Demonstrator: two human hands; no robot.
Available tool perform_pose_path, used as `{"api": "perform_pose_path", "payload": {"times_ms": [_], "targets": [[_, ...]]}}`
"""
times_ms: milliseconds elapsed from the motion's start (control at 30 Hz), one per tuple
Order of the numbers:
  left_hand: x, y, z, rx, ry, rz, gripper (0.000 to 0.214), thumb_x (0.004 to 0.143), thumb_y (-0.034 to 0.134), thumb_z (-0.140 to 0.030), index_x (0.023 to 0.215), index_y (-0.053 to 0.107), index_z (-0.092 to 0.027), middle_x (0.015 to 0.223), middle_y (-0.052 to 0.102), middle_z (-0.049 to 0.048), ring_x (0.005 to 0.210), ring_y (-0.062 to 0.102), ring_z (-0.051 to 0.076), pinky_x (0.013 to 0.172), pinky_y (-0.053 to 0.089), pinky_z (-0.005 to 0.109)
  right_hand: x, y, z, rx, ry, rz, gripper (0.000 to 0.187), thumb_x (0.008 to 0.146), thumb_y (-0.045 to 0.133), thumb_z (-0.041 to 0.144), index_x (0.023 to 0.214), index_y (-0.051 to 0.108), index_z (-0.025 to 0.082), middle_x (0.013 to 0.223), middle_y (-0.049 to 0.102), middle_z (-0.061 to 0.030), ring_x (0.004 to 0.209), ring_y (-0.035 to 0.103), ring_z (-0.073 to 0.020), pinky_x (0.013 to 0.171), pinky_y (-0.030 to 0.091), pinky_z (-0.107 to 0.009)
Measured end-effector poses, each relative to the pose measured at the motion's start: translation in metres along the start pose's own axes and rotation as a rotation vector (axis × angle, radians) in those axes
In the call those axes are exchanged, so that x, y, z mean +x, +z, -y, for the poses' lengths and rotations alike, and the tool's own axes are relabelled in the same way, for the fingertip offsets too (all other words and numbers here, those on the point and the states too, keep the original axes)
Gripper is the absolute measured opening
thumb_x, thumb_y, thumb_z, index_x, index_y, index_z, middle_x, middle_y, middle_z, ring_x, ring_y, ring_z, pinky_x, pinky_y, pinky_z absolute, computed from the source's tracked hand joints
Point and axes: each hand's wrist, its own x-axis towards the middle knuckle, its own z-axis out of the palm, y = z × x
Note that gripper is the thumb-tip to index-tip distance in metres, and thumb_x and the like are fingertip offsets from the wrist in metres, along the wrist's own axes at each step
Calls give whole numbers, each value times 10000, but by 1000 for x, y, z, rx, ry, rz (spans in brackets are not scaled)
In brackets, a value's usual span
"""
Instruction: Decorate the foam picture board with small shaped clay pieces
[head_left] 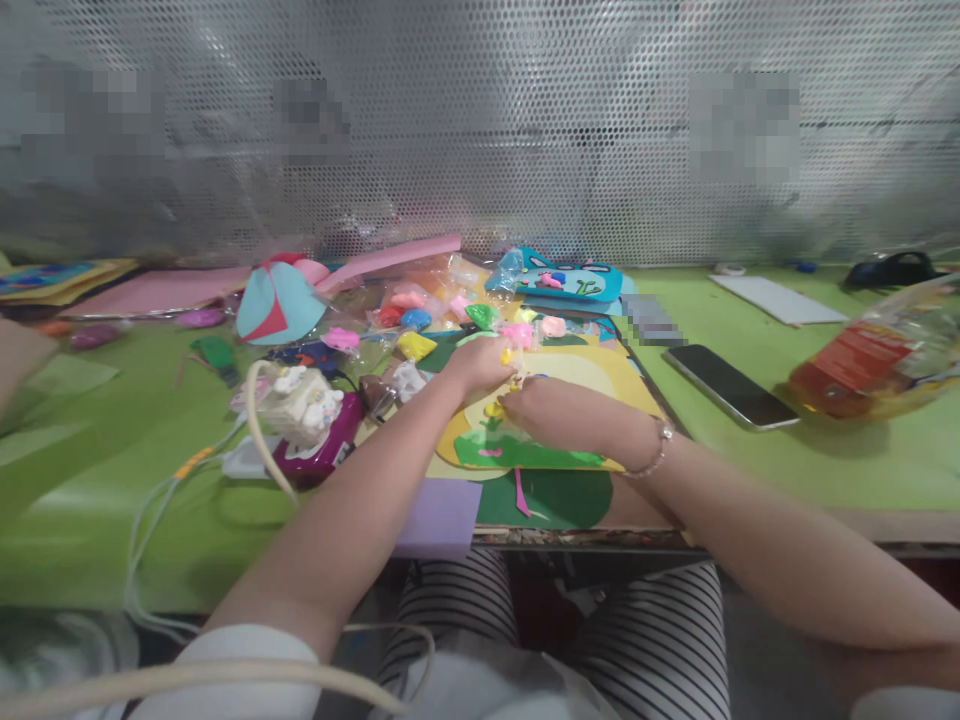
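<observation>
My left hand [486, 366] reaches over the yellow craft picture [600, 375], its fingers closed by a small yellow lump of modelling clay [507, 356]. Close beside it, nearly touching, my right hand [541, 408] has its fingers pinched together; whatever they hold is too small to make out. The picture shows a green grass strip [525, 452] along its lower edge and a yellow flower shape [493, 409] beneath my right fingertips. Just beyond the hands lie bagged lumps of clay, among them a pink one [516, 335] and a yellow one [416, 346].
A phone [731, 385] and a tilted plastic bottle with amber liquid [877, 360] lie on the right. Left of my arm are a purple device [319, 440] and cables [150, 510]. Behind stand a blue craft piece [574, 282] and a perforated metal panel [480, 130].
</observation>
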Motion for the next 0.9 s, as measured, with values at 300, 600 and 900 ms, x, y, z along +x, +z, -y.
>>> {"api": "perform_pose_path", "payload": {"times_ms": [300,600,900], "targets": [[-3,-6,-4,-23,47,-39,386,809,503,-354,1148,574,-184,1089,675,105,1009,626,257,812,465,313,6,-3,-41,234,294,-496,289,846,366,60,993,614,78,997,609,-161,902,552,-220,783,406,-319],[-6,-12,-11,-207,123,-111,368,847,474,-438,1086,596,-185,1029,689,84,967,635,235,796,459,299,8,4,-51,479,413,-569,88,767,569,86,816,616,142,806,619,-49,721,540,-148,634,396,-243],[-5,-7,-9,-141,155,-133,318,832,489,-374,1058,588,-174,997,688,100,935,644,243,768,462,306,13,11,-49,461,322,-566,131,816,515,116,764,633,139,778,543,-39,723,510,-147,654,397,-254]]}}
